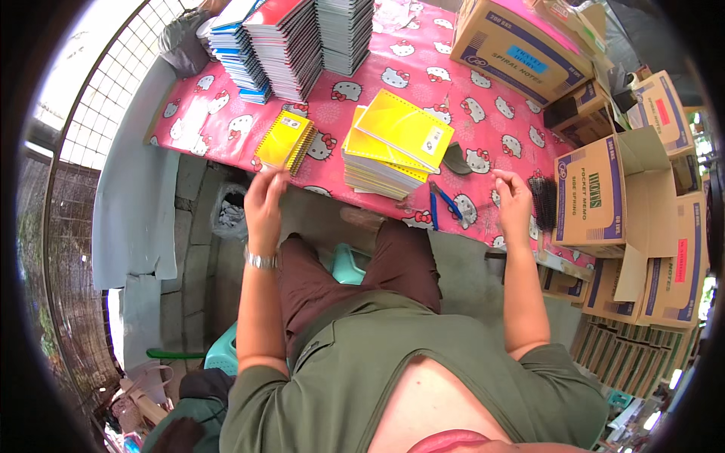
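Note:
My left hand [266, 198] is by the table's front edge, just below a small pile of yellow spiral notebooks [281, 141]. Its fingers are drawn together in a pinch; what they hold, if anything, is too small to make out. Further right, my right hand [513, 200] hovers beside a bundle of black spiral coils [543, 202], its fingers bent and closed toward the thumb. Nothing I can name shows in it. Between my hands lie a taller stack of yellow notebooks [396, 143] and blue-handled pliers [444, 204].
Tall stacks of blue [238, 49], red [283, 45] and grey notebooks [343, 34] stand at the back left. Cardboard boxes [521, 49] sit at the back right, with an opened box [593, 192] beside the coils. A dark grey object [456, 160] lies by the taller stack.

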Motion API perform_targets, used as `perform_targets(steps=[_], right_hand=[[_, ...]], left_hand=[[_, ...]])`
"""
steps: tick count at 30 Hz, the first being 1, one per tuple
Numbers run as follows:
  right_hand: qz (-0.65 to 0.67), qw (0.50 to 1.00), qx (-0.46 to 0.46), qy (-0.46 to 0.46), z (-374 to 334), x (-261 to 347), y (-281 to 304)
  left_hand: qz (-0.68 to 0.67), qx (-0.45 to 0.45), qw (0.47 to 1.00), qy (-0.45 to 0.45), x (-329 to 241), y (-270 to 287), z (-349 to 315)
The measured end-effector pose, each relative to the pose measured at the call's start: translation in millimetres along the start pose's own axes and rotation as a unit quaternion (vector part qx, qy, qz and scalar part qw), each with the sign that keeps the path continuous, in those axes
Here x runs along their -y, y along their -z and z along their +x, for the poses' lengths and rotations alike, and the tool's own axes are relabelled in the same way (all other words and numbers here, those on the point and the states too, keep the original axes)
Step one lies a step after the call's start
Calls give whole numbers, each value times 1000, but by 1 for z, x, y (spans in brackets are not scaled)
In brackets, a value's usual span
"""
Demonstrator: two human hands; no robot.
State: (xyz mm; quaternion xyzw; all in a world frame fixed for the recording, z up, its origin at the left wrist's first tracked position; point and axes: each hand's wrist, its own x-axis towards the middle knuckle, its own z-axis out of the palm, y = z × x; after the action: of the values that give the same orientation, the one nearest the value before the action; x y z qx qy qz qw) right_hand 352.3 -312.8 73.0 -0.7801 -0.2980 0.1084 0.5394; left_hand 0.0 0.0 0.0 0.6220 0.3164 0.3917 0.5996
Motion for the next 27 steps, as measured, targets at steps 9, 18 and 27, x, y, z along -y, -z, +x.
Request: perform_targets(steps=[9,18,27], right_hand=[[168,970,112,-135,39,64,-58],[1,997,69,35,56,75,-55],[62,981,142,117,39,102,-73]], left_hand=[[64,31,997,-42,-116,-127,-26],[99,-56,993,-28,-156,-131,3],[46,-18,994,-96,-140,-196,34]])
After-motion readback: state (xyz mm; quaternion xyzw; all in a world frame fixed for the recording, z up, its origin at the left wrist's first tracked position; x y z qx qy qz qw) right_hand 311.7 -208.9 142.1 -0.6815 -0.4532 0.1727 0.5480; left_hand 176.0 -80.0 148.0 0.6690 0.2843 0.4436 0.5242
